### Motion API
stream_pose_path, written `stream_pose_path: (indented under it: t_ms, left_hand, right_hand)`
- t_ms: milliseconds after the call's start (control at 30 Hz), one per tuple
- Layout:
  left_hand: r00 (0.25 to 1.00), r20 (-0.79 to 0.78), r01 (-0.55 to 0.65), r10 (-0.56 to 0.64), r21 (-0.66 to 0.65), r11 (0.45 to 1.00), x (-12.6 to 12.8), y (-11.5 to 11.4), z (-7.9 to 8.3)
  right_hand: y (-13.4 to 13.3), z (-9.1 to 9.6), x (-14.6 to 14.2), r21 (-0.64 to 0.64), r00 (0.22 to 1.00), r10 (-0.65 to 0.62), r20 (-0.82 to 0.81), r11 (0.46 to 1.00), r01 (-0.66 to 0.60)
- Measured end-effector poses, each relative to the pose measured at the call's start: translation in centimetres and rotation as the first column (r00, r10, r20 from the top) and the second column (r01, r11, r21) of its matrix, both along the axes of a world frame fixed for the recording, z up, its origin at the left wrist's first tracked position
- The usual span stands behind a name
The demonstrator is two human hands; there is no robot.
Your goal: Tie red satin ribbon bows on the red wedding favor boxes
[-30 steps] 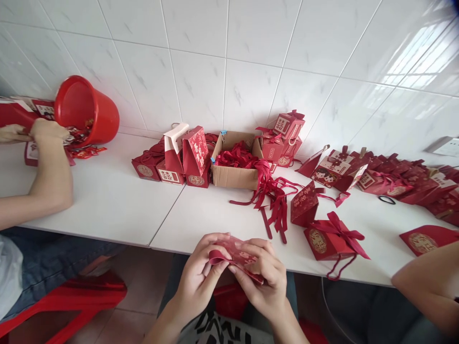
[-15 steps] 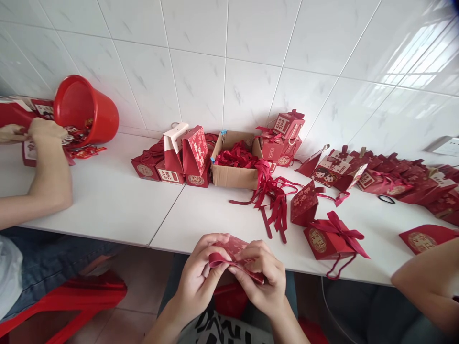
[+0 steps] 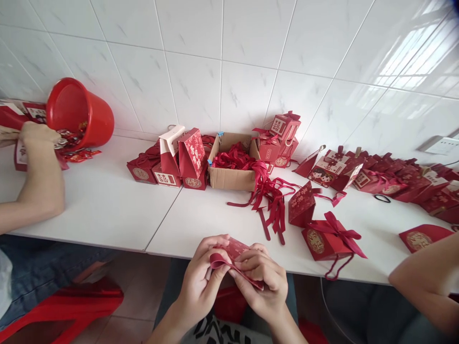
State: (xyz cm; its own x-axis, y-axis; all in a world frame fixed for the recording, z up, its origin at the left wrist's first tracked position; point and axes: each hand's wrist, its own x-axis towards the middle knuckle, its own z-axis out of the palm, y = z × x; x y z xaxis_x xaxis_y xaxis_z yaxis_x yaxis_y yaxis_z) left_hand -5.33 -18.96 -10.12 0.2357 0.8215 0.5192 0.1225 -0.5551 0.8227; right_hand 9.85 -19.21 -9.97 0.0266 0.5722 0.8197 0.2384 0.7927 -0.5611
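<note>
Both my hands hold a red printed gift box (image 3: 236, 247) at the table's front edge, above my lap. With thumb and fingers, my left hand (image 3: 205, 271) pinches a looped red strap (image 3: 218, 260) at the box's near side. My right hand (image 3: 261, 277) is closed on the box's right part, its thumb close to the left thumb. My fingers cover much of the box and the strap's ends. A red box with a ribbon bow (image 3: 330, 239) sits to the right, beside a standing red box (image 3: 301, 204).
A cardboard box (image 3: 233, 178) of red ribbons stands near the wall, with ribbons (image 3: 274, 205) spilling out. Finished-looking red boxes (image 3: 394, 177) line the right. A tipped red bucket (image 3: 96, 114) with wrapped sweets lies left. Co-workers' arms (image 3: 39, 181) rest on the table at both sides.
The view has shifted slightly, so the table things sit a little further left. My hands keep hold of the box and strap, with only small finger movement on the right hand.
</note>
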Motion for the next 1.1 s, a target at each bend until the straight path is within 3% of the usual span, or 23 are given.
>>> stream_pose_path:
  t_ms: [200,400,500,633,767,900,1000,1100]
  left_hand:
    - [1.0,-0.025,0.003,-0.003,-0.012,1.0,0.3,0.3,-0.7]
    - [0.988,-0.126,-0.092,0.089,-0.018,0.996,0.3,1.5,-2.4]
    - [0.926,-0.303,-0.231,0.225,0.017,0.973,-0.8,3.2,-4.8]
    - [0.717,-0.57,-0.366,0.401,0.181,0.913,-2.4,5.4,-9.0]
    - [0.6,-0.647,-0.368,0.47,0.299,0.88,-2.5,6.1,-10.8]
    - [0.569,-0.649,-0.389,0.505,0.328,0.861,-2.0,5.8,-10.4]
    - [0.595,-0.633,-0.396,0.495,0.305,0.866,-2.0,5.6,-10.3]
    - [0.66,-0.583,-0.413,0.474,0.244,0.877,-2.2,5.6,-10.4]
  right_hand:
    - [0.0,-0.3,0.4,-0.056,0.999,-0.049,0.005,0.997,0.049]
    - [1.4,-0.9,1.7,-0.242,0.999,0.019,-0.031,0.97,-0.026]
    - [2.8,-0.7,3.8,-0.367,0.99,-0.129,-0.058,0.925,0.099]
    - [6.6,0.8,8.0,-0.469,0.871,-0.484,-0.084,0.79,0.394]
    - [13.3,4.2,12.0,-0.375,0.641,-0.758,-0.119,0.633,0.678]
    - [18.7,7.1,14.9,-0.329,0.541,-0.811,-0.221,0.584,0.742]
    - [18.5,7.5,14.8,-0.243,0.536,-0.802,-0.266,0.593,0.767]
    - [15.0,5.5,12.6,-0.146,0.622,-0.747,-0.233,0.659,0.738]
